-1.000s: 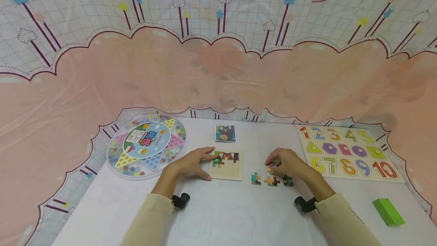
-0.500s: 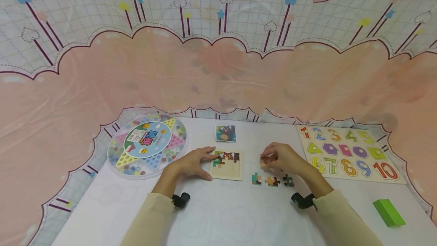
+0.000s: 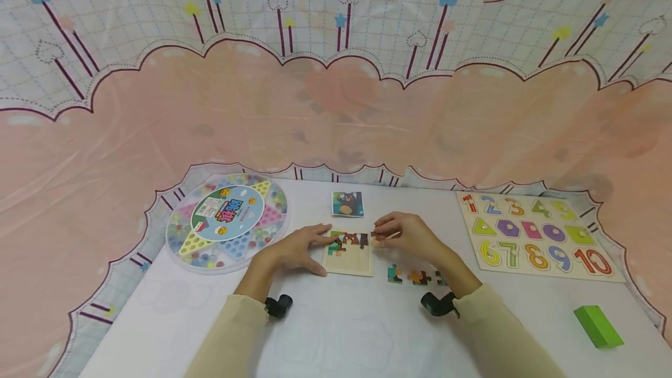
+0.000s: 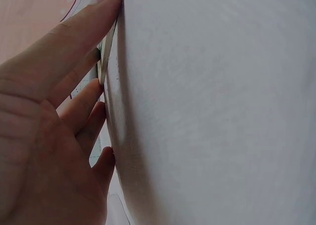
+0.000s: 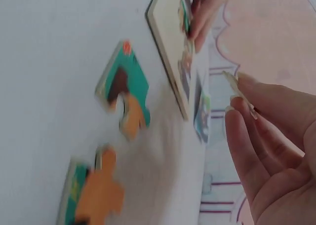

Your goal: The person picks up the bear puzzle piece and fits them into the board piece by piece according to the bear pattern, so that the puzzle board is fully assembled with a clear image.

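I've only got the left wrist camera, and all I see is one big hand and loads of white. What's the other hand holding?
Observer: The right hand pinches a small jigsaw piece between thumb and fingers.
Child: Ooh! Is anything in the puzzle yet?
Observer: Some. In the wooden puzzle tray, pieces fill the far side and some of the left; the near part is bare wood.
Child: Are there more bits lying around?
Observer: Yes, three loose pieces lie in a row to the right of the tray's near edge.
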Available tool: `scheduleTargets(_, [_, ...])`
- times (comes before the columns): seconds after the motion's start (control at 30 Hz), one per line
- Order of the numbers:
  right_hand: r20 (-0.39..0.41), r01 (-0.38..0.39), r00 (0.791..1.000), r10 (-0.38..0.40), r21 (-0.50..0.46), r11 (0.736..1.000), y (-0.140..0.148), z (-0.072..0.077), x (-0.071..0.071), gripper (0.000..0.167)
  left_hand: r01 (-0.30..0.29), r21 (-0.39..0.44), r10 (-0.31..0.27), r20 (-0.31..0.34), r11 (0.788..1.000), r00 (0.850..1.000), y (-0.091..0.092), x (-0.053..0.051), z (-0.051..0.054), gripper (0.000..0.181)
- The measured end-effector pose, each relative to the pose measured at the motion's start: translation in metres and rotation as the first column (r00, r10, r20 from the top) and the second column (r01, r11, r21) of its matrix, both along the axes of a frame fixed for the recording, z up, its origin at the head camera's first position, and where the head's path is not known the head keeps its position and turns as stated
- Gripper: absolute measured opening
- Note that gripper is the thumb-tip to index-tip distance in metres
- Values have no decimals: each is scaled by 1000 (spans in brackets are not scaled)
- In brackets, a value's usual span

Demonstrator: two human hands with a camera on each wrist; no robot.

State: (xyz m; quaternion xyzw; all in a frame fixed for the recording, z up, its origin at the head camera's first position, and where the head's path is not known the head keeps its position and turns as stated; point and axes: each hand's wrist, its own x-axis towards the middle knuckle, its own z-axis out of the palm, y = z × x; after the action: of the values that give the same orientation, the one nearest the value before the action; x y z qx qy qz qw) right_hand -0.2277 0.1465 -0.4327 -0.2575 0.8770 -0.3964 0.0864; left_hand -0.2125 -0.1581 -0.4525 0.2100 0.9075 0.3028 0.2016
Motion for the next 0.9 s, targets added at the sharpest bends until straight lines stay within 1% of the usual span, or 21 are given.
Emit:
scheduleTargets(0.13, [104, 39, 994, -37, -23, 999, -15, -5, 1, 27, 1, -2, -1, -2, 1000, 1000, -1, 0, 0, 80])
scheduleTargets(0.23, [157, 73, 985, -67, -32, 997, -25, -10, 3, 26, 10, -13, -10, -13, 1000, 1000, -1, 0, 0, 80])
scheduleTargets(0.3, [147, 67, 987, -61, -30, 997, -30, -13, 3, 24, 12, -19, -12, -13, 1000, 1000, -2, 0, -1, 80])
scheduleTargets(0.43, [96, 29, 995, -27, -11, 1000, -40, -19, 2, 23, 4, -19, -5, -3, 1000, 1000, -2, 0, 0, 80])
scheduleTargets(0.57, [52, -12, 999, 13, -12, 1000, -48, -21, 1, 25, 3, -10, -3, -4, 1000, 1000, -2, 0, 1, 80])
scheduleTargets(0.7, [21, -42, 999, 42, -14, 999, -55, -24, -1, 23, 8, 4, -8, -8, 1000, 1000, -2, 0, 0, 80])
scheduleTargets(0.8, [26, -25, 999, 25, 11, 1000, -60, -26, -1, 21, 6, 14, -6, 0, 1000, 1000, -1, 0, 0, 79])
scheduleTargets(0.9, [29, 8, 1000, -9, 41, 999, -64, -28, 0, 21, 5, 15, -5, -2, 1000, 1000, -1, 0, -1, 79])
